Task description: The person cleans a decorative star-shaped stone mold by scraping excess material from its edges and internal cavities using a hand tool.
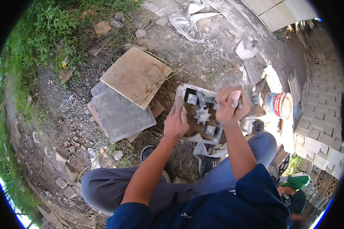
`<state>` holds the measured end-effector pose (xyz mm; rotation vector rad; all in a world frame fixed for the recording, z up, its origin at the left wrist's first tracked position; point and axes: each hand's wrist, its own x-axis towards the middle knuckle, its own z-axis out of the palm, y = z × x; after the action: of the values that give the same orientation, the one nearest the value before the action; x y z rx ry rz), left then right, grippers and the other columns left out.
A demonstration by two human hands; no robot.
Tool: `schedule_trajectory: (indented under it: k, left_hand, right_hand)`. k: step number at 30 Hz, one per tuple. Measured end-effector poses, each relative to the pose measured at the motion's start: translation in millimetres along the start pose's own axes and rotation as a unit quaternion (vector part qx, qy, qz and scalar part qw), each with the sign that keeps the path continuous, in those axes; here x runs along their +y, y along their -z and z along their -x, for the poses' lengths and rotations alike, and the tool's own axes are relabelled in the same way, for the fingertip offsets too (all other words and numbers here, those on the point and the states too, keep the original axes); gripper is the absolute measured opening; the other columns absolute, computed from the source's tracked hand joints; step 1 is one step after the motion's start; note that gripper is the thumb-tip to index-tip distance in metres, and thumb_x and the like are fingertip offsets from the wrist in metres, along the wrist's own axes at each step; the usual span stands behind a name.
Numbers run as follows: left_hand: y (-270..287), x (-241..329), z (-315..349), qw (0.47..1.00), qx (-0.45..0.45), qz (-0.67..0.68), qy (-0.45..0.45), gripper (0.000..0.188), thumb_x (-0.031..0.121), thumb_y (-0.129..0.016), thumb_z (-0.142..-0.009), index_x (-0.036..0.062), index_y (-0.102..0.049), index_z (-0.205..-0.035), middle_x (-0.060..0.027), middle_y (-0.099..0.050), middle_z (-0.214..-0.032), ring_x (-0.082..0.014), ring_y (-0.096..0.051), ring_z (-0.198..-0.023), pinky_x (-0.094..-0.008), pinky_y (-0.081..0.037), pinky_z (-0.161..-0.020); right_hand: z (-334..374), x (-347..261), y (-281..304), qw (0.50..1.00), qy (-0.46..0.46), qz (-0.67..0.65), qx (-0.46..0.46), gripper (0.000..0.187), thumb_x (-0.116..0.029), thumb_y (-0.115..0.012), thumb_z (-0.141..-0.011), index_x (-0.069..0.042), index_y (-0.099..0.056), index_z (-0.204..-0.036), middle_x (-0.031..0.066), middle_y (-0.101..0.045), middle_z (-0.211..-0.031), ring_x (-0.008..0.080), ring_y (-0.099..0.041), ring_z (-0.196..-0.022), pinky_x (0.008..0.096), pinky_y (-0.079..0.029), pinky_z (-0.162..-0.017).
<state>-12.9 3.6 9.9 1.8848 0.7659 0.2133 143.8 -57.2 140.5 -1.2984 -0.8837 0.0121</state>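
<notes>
A square grey mould (215, 140) lies on the ground in front of me, between my hands. Inside it stand a pale star-shaped block (202, 115) and several small grey blocks, among them a cube (192, 99) near the far side. My left hand (175, 124) grips the mould's left wall, index finger stretched along it and thumb toward the inside. At the mould's right side my right hand (233, 105) is raised in a fist, thumb uppermost. Whatever that fist holds, if anything, is hidden by the fingers. My hand and forearm cover part of the right wall.
Left of the mould, a brown board (137, 76) overlaps a grey slab (122, 114). A labelled bucket (278, 105) stands to the right, before stacked pale blocks (317, 129). Green plants (46, 45) grow at far left. Another person's green-clad leg (299, 180) shows at lower right.
</notes>
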Motion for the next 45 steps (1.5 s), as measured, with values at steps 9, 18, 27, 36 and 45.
schedule_trajectory:
  k: [9, 18, 27, 36, 45]
  left_hand:
    - [-2, -7, 1, 0.997, 0.007, -0.069, 0.022, 0.071, 0.023, -0.040, -0.098, 0.0229, -0.014, -0.164, -0.0269, -0.060, -0.131, -0.0505, -0.063, -0.100, -0.0594, -0.052, -0.086]
    - [-3, 0, 4, 0.995, 0.024, -0.091, 0.035, 0.072, 0.023, -0.042, -0.097, 0.0277, -0.014, -0.163, -0.0257, -0.065, -0.125, -0.0497, -0.066, -0.094, -0.0596, -0.052, -0.084]
    - [-5, -3, 2, 0.993, 0.042, -0.109, 0.007, 0.071, 0.023, -0.042, -0.098, 0.0233, -0.015, -0.163, -0.0273, -0.068, -0.106, -0.0492, -0.066, -0.087, -0.0598, -0.053, -0.079]
    - [-7, -4, 2, 0.991, 0.052, -0.123, -0.005, 0.073, 0.019, -0.041, -0.097, 0.0190, -0.013, -0.164, -0.0290, -0.068, -0.096, -0.0499, -0.064, -0.084, -0.0588, -0.050, -0.076]
    - [-7, 0, 0, 0.991, 0.055, -0.119, -0.017, 0.073, 0.020, -0.041, -0.097, 0.0212, -0.012, -0.164, -0.0308, -0.068, -0.099, -0.0504, -0.064, -0.085, -0.0590, -0.050, -0.077]
  right_hand:
    - [2, 1, 9, 0.969, -0.177, -0.119, -0.127, 0.041, -0.031, -0.059, -0.105, -0.001, -0.055, -0.077, 0.0018, -0.051, -0.065, 0.0072, -0.040, -0.052, 0.0255, -0.028, -0.048]
    - [-3, 4, -4, 0.981, -0.142, -0.116, 0.055, 0.030, -0.018, -0.059, -0.106, -0.002, -0.052, -0.081, -0.0026, -0.044, -0.060, 0.0055, -0.034, -0.052, 0.0263, -0.027, -0.047]
    - [8, -10, 37, 0.985, -0.017, -0.171, 0.006, 0.012, -0.009, -0.050, -0.108, -0.017, -0.045, -0.115, 0.0004, -0.039, -0.061, 0.0091, -0.033, -0.051, 0.0275, -0.026, -0.046]
    - [-17, -67, 22, 0.963, -0.015, -0.255, 0.081, 0.062, -0.055, -0.045, -0.105, -0.007, -0.036, -0.066, 0.0001, -0.034, -0.056, 0.0107, -0.029, -0.049, 0.0272, -0.021, -0.045]
    - [-18, -51, -8, 0.972, -0.065, -0.130, 0.185, 0.056, -0.038, -0.046, -0.109, -0.009, -0.034, -0.063, 0.0015, -0.033, -0.053, 0.0121, -0.029, -0.046, 0.0290, -0.021, -0.042]
